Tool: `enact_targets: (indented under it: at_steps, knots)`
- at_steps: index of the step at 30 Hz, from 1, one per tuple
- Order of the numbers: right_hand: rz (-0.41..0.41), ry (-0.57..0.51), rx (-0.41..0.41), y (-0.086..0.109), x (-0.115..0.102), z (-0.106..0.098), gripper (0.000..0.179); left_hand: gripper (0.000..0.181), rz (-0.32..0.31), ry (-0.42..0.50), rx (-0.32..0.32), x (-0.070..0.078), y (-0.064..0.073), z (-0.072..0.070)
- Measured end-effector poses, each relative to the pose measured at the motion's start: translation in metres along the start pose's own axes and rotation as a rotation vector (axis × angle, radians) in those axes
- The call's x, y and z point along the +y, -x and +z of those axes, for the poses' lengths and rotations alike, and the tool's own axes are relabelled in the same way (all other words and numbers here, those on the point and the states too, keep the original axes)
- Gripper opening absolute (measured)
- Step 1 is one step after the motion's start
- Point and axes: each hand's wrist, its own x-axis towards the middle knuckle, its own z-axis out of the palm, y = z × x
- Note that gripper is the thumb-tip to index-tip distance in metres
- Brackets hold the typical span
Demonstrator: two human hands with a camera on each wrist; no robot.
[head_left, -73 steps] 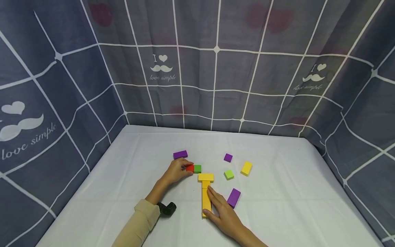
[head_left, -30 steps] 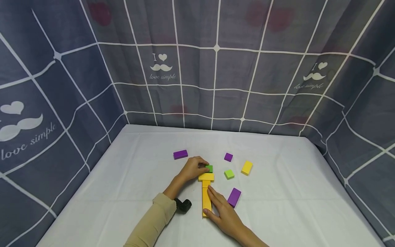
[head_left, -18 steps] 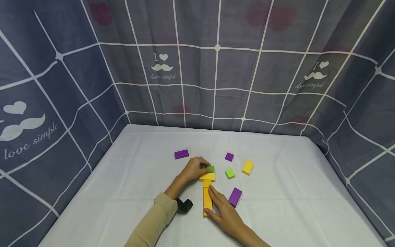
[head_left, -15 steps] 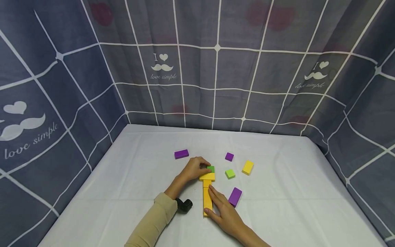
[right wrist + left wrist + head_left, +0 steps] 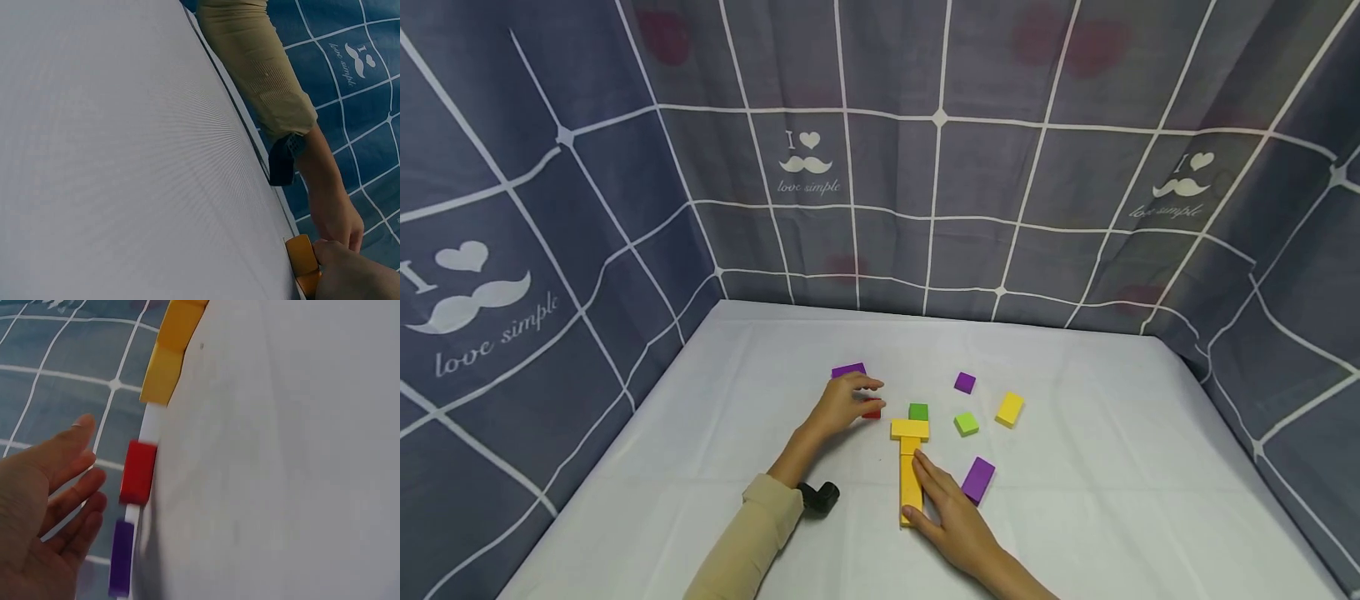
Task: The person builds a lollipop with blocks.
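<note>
My left hand (image 5: pixel 838 406) is over a red block (image 5: pixel 872 412), fingers spread with nothing gripped. In the left wrist view the fingers stand a short way off the red block (image 5: pixel 139 473). Yellow blocks lie in a T, with a crossbar block (image 5: pixel 910 429) above a narrow stem (image 5: pixel 911 479). A green block (image 5: pixel 918 412) sits just behind the right half of the crossbar. My right hand (image 5: pixel 955 521) rests along the stem, extended fingers against its right side and thumb near its front end. In the right wrist view the thumb overlaps a yellow block (image 5: pixel 302 255).
A purple block (image 5: pixel 848 369) lies behind the left hand, partly covered. To the right are a small purple block (image 5: pixel 965 382), a light green block (image 5: pixel 966 424), a yellow block (image 5: pixel 1010 410) and a long purple block (image 5: pixel 978 480). Grid-patterned curtains surround the white table.
My left hand has moved left from the green block, and its fingers have spread. The red block now shows left of the T, while the green one stays behind the crossbar. The right hand holds still.
</note>
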Motion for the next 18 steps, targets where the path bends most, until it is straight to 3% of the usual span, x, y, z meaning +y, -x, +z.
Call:
enact_targets:
  at_steps: [4,10,18]
  knots:
    - [-0.006,-0.011,0.010,0.000,0.000,-0.001,0.068,0.034,0.007,-0.022,0.024,-0.009,0.008,-0.008]
    - [0.006,-0.015,0.004,0.000,-0.001,-0.001,0.068,0.037,-0.004,-0.018,-0.026,-0.015,0.015,-0.012]
    - [0.013,-0.011,-0.016,0.000,-0.002,-0.002,0.068,0.033,-0.022,0.007,-0.064,-0.017,0.015,-0.007]
